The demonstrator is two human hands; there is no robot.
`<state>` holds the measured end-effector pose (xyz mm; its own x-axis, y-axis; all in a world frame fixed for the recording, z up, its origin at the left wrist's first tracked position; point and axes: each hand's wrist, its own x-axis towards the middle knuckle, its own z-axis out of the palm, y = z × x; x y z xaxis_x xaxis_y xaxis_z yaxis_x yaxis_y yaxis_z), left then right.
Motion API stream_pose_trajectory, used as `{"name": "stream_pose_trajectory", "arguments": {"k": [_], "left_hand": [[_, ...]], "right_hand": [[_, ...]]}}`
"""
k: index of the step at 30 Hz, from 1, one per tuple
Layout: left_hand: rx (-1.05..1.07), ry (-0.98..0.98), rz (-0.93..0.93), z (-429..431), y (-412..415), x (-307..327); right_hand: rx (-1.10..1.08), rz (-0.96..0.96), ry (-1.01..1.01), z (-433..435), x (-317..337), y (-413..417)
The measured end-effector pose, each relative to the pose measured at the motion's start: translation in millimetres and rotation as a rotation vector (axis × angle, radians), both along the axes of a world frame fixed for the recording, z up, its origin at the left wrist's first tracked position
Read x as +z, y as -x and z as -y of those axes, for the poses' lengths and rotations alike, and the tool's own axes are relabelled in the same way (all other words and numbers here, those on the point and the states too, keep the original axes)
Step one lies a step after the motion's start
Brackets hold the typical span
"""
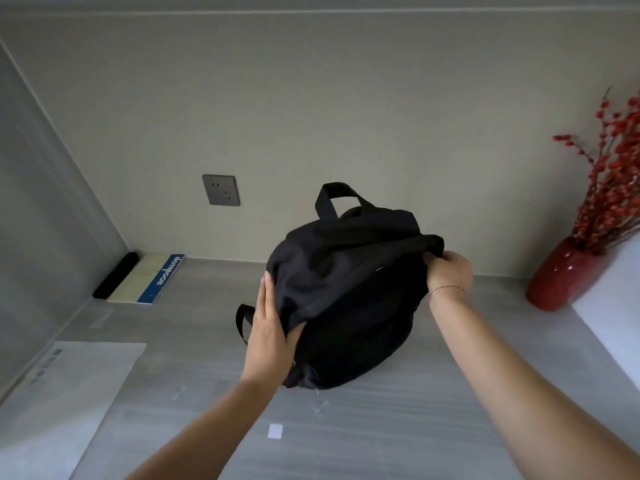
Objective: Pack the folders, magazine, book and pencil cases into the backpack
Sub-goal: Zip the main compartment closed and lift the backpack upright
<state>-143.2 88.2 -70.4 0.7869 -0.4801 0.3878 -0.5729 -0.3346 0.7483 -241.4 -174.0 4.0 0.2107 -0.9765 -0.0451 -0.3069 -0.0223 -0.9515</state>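
backpack [346, 292], black and soft, stands mid-tabletop between both hands, its long axis running from the near base up and away to the carry handle [337, 195] by the wall. near edge first: a clear folder [69, 386] lies flat at the near left of the tabletop [381, 438], well apart from the bag; a small white label [275, 431] sits between the forearms. left hand [268, 334] lies flat against the bag's left flank, fingers extended and pressing the cloth, thumb tucked at the front seam, not clenched. right hand [448, 271] is closed, fingers pinching a fold of the upper right edge. whether the zip is open cannot be told. farther left, a notebook [152, 280] and a black case [116, 275] rest touching at the wall corner; the left hand is the nearer to them. judgement: the opening must be spread before loading. red vase [568, 275] with berry twigs stands far right, clear of the reach. a socket [221, 189] is on the wall behind.
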Motion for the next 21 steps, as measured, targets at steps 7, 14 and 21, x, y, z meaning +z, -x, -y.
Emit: {"name": "stream_pose_trajectory", "arguments": {"k": [7,14,21], "left_hand": [[0.142,-0.336,-0.027,29.3,-81.9,33.7],[0.354,-0.076,-0.691,33.7,-88.4,7.3],[0.045,0.457,-1.159,37.1,-93.7,-4.8]], "right_hand": [[-0.106,0.140,0.028,-21.8,-11.0,7.3],[0.409,0.194,-0.179,-20.1,-54.5,26.1],[0.516,0.086,-0.516,-16.6,-103.0,-2.8]]}}
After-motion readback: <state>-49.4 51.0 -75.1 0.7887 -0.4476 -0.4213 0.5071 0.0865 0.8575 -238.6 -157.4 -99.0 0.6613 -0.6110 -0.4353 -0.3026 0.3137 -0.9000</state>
